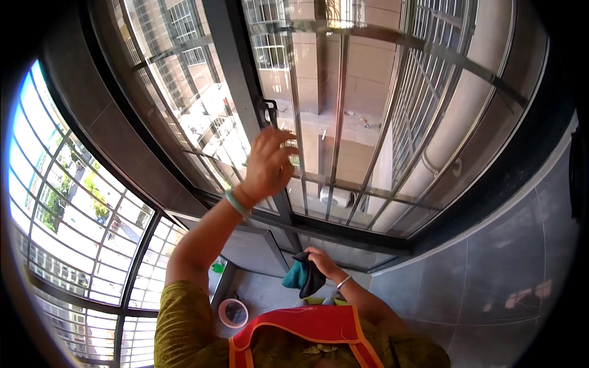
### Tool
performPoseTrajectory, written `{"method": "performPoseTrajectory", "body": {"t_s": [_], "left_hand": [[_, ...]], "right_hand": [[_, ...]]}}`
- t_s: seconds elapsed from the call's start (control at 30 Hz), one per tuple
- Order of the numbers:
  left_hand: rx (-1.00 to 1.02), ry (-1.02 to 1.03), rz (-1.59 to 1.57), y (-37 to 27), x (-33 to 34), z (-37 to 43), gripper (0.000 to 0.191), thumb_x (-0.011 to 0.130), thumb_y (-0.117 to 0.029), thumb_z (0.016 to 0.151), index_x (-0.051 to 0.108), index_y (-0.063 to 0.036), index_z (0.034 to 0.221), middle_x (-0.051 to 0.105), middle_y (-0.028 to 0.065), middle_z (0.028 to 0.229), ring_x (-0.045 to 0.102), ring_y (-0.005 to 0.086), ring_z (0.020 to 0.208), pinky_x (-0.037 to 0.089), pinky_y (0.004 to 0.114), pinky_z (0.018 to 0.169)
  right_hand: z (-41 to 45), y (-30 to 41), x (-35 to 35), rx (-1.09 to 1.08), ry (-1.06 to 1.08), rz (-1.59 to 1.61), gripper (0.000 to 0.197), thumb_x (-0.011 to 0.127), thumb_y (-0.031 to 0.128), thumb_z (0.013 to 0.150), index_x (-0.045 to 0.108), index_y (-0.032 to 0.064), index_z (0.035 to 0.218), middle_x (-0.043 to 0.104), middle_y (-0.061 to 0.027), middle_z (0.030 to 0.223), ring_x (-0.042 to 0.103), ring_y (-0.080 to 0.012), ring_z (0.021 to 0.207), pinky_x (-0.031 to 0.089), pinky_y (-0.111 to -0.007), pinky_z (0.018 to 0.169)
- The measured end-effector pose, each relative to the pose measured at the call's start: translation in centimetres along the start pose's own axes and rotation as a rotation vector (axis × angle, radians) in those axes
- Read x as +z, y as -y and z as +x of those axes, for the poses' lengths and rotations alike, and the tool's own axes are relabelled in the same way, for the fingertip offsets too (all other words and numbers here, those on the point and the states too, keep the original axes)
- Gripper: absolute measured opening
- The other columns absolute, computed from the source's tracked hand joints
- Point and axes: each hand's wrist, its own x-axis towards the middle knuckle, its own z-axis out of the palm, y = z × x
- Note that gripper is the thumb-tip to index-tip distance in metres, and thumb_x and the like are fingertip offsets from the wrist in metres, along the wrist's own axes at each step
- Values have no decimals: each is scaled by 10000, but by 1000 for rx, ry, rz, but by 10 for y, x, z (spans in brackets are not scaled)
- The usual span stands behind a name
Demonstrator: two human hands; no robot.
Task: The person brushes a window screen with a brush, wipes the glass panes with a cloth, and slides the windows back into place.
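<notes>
My left hand (269, 163) is raised at the dark window frame, just below a black window handle (270, 110). Its fingers are loosely curled and apart, with no object visible in them; whether they touch the handle's lower end cannot be told. A pale green bangle (237, 204) circles that wrist. Lower down, my right hand (323, 262) grips a bunched cloth (304, 276), part teal and part black, which hangs below the fingers. That wrist wears a silver-coloured bangle (343, 281). Large glass panes (363, 92) stand before me, with metal bars beyond them.
A pink-rimmed bucket (222, 315) stands on the grey tiled floor (257, 287) at lower left. Near it a green object (217, 267) sits on a ledge. More barred windows (83, 221) line the left; a grey tiled wall (483, 271) lies right. My red apron (299, 324) shows below.
</notes>
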Motion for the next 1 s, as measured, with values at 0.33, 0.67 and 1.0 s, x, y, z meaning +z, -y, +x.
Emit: {"method": "performPoseTrajectory", "body": {"t_s": [0.33,0.67,1.0], "left_hand": [[-1159,80,-1430,-169,-2,-132,474,566,-168,836,342,-15,1225,503,56,1081,494,133,979,414,259,842],[-985,-206,-1049,-145,-49,-103,625,594,-57,732,246,-25,1250,378,130,1140,399,187,1045,379,296,866],[-747,-306,-978,-153,-123,-133,640,566,6,766,271,-63,1330,162,120,1382,345,253,1213,374,345,920]], "right_hand": [[-51,214,35,-525,-165,-329,206,484,201,878,536,4,846,492,-1,736,434,-65,725,362,-199,666],[-32,245,78,-815,32,-759,654,614,240,782,270,26,1295,354,-188,1271,333,-267,1201,272,-351,985],[15,568,141,-1482,-126,-908,560,598,133,748,318,14,1218,502,-183,1063,523,-251,970,411,-322,855]]}}
